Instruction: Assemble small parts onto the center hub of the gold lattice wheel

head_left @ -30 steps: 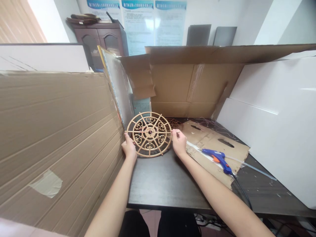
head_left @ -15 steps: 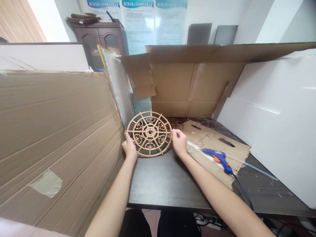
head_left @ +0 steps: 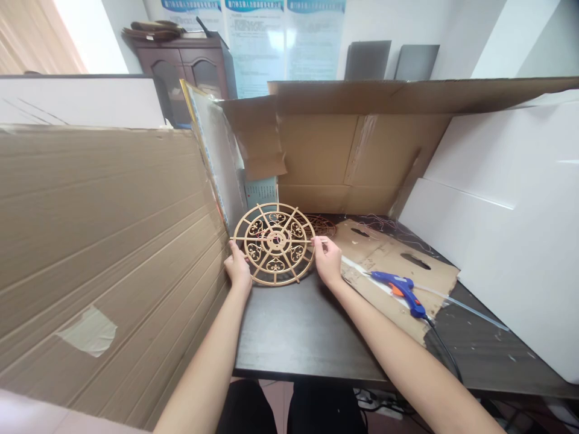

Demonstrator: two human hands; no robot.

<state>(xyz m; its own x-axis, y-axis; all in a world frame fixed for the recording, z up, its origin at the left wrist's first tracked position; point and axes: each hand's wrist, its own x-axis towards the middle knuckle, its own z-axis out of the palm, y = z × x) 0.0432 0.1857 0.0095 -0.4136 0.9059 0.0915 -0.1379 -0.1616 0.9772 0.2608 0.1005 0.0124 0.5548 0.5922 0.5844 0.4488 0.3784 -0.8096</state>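
One gold openwork disc [head_left: 283, 243] at left of the desk [head_left: 298, 325]. Left hand [head_left: 238, 268] closed on its left rim, just beside the cardboard wall [head_left: 136, 235]; right hand [head_left: 328, 259] pinching the right rim. Desk surface runs from disc to front edge; glue gun [head_left: 404, 289] rightward.

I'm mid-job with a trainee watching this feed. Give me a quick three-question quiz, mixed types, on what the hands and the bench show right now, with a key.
1. Fill in the blank: the blue glue gun on the dark table has a trigger coloured ____.

2. Multiple choice: the left hand is holding
A) the gun's power cord
B) the edge of the gold openwork wheel
C) a strip of tape

3. True or false: seen from the head camera, the glue gun is to the left of the right hand.

Key: 1. orange; 2. B; 3. false, it is to the right.
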